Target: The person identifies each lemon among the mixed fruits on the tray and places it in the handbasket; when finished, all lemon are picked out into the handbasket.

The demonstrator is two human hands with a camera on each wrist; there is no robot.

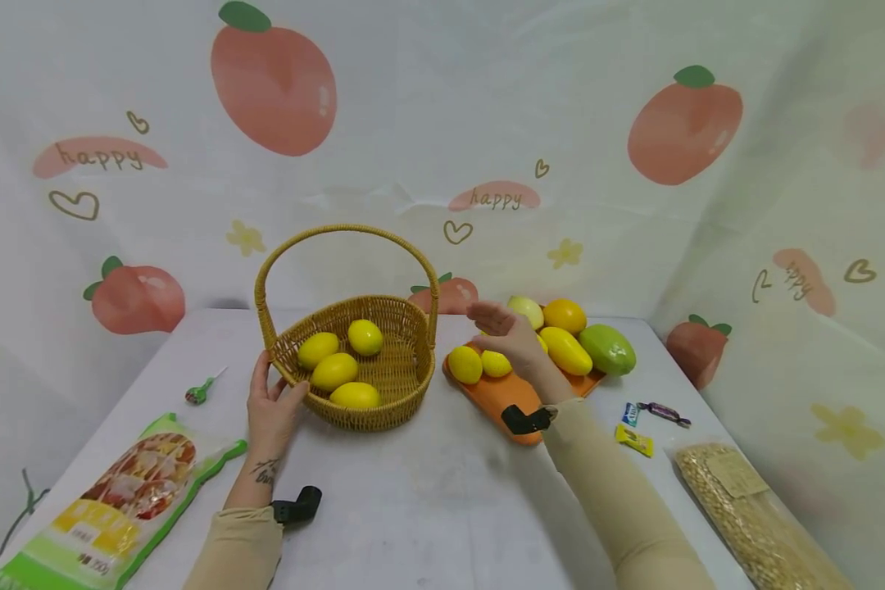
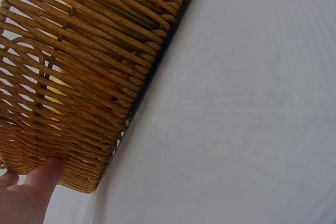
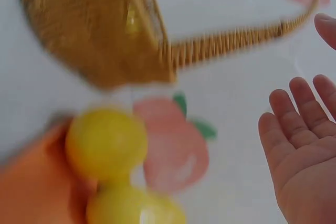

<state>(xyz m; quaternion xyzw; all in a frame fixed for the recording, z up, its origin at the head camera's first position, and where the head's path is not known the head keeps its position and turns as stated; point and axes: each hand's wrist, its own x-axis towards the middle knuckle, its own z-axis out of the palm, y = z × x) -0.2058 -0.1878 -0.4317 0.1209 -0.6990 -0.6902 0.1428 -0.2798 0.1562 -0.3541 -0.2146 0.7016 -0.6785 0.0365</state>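
Soft light, some blur

The head view is evenly bright, with a soft shadow on the table (image 1: 413, 512) beside the right sleeve (image 1: 623, 492). The left wrist view is dimmer. In the right wrist view, the basket (image 3: 89, 35) and yellow fruits (image 3: 107, 142) are blurred, the right hand (image 3: 307, 166) sharper; white glare marks the lower fruit.

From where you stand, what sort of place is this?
Likely a small staged filming corner: a fruit-print sheet hangs behind the table, with a basket of lemons on it.
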